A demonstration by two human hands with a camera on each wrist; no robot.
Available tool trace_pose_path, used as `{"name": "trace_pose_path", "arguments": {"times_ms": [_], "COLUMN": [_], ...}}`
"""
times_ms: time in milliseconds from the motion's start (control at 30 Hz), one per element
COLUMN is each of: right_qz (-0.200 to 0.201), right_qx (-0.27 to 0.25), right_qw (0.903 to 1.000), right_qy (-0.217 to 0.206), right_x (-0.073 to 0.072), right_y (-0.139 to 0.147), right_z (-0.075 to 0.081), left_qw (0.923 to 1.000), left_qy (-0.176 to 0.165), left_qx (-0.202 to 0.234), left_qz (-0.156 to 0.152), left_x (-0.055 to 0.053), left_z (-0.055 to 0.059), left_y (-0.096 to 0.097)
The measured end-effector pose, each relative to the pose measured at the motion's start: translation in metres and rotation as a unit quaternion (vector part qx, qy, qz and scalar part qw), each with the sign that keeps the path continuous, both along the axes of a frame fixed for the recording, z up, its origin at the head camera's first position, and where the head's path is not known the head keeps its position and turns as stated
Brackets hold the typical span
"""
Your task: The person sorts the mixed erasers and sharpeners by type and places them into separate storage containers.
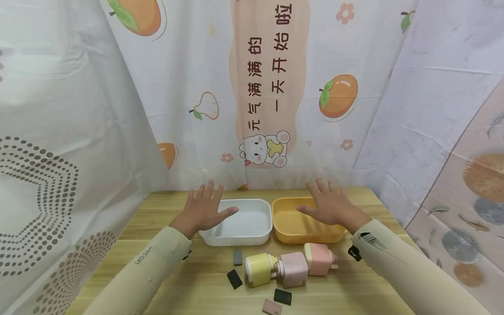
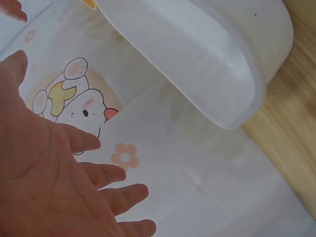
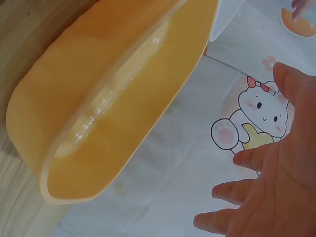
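My left hand [image 1: 202,210] hovers above the left end of the white plastic bin [image 1: 238,240], fingers spread and straight. Above the right part of the orange-yellow bin [image 1: 307,238] is my right hand [image 1: 330,207], its fingers likewise extended. Neither hand holds anything. In the left wrist view the palm [image 2: 44,182] faces the camera, apart from the white bin [image 2: 197,54]. The right wrist view shows the other palm [image 3: 281,177] apart from the yellow bin [image 3: 54,113]. Both bins stand side by side; their visible interiors hold nothing.
Nearer me on the wooden table [image 1: 189,288] are a yellow boxy object [image 1: 260,270], a pale pink one [image 1: 294,269] and a coral one [image 1: 320,259], their kind unclear. Around them lie several small flat blocks, including a black one [image 1: 282,296] and a grey one [image 1: 238,257]. Printed curtains [image 1: 212,144] surround the table.
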State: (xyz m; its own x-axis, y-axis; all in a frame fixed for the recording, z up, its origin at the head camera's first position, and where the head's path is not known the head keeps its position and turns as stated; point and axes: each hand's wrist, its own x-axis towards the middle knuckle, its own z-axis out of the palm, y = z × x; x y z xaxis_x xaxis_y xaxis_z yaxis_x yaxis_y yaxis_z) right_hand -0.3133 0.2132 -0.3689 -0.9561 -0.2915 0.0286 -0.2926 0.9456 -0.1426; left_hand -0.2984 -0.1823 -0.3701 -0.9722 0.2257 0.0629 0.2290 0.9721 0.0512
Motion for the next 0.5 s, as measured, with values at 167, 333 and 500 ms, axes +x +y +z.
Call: {"name": "trace_pose_path", "arguments": {"times_ms": [167, 333, 500], "right_qz": [0.004, 0.013, 0.039], "right_qx": [0.003, -0.008, -0.047], "right_qw": [1.0, 0.9999, 0.9981], "right_qy": [-0.003, -0.005, -0.003], "right_x": [0.0, 0.006, 0.017], "right_y": [-0.002, -0.001, 0.001], "right_z": [0.003, 0.007, 0.009], "left_qw": [0.9999, 0.9994, 0.9981], "left_qy": [-0.004, -0.007, -0.002], "left_qx": [0.01, 0.035, 0.062], "left_qz": [0.004, 0.002, 0.006], "left_x": [-0.001, 0.0, 0.006], "left_z": [-0.001, -0.006, -0.017], "left_y": [-0.004, -0.01, -0.023]}}
